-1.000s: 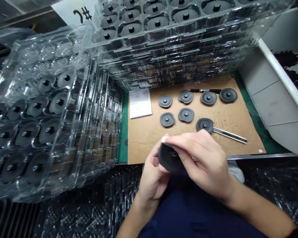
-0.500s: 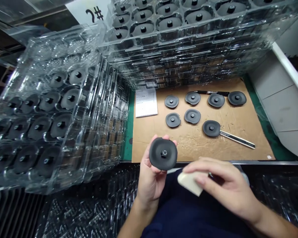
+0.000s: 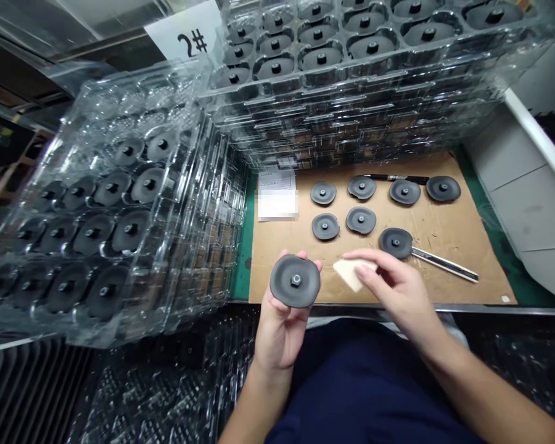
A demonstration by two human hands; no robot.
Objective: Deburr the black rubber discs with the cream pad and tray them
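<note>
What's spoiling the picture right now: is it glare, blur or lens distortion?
In the head view, a blurred patch covers the lower part of the paper sheet; glare streaks the clear plastic trays; wide-angle distortion bends the tray edges toward the frame's sides.

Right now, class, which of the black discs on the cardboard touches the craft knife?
The frontmost disc, at the right: the craft knife meets its edge; the other six lie clear of the knife.

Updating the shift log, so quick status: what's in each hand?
Left hand palm-up, holding black rubber disc. Right hand pinching cream foam pad. Nearest it: another disc against utility knife.
</note>
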